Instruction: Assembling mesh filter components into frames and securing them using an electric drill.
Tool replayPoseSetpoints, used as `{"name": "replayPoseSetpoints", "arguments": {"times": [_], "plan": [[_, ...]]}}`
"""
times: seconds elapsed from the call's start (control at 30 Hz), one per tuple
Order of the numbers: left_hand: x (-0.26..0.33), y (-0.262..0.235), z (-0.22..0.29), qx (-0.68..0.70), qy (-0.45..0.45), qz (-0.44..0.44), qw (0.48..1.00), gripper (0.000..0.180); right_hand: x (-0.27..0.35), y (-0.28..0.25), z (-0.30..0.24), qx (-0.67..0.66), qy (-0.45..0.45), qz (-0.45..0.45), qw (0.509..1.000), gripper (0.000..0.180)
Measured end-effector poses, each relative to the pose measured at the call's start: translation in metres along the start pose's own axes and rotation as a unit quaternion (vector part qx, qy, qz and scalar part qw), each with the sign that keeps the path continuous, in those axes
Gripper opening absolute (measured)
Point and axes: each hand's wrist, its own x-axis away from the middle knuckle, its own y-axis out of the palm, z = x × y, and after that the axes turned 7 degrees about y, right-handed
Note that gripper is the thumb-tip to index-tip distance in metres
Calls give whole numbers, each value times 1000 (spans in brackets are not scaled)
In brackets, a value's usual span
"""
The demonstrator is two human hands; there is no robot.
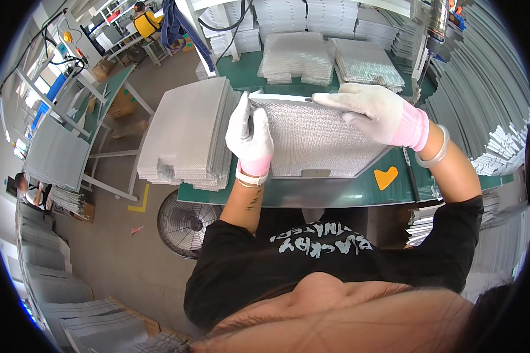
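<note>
A flat metal mesh filter panel (318,141) with a grey frame lies on the green table (335,191) in front of me. My left hand (248,136), in a white glove with a pink cuff, grips the panel's left edge. My right hand (374,112), gloved the same way, rests flat on the panel's far right corner, fingers pointing left. A watch sits on my left wrist and a bangle on my right.
A tall stack of mesh sheets (185,135) stands left of the panel. More mesh stacks (297,56) lie at the back. An orange heart-shaped piece (385,176) sits at the right. Metal strips (500,147) pile at far right. A floor fan (185,223) is below.
</note>
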Motion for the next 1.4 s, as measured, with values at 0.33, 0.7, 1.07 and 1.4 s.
{"name": "replayPoseSetpoints", "arguments": {"times": [0.33, 0.7, 1.07, 1.4], "plan": [[-8, -1, 2, -52, 39, -33, 997, 33, -3, -1, -5, 27, 3, 7, 1000, 61], [-19, -8, 2, 102, -26, -129, 986, 48, -2, 0, -11, 71, 13, 16, 997, 52], [-7, -5, 15, 113, -63, -120, 984, 36, -34, 5, -28, 204, -18, 33, 978, 24], [-1, -4, 16, 143, -18, -96, 985, 36, -59, 19, -44, 148, 32, -45, 988, 26]]}}
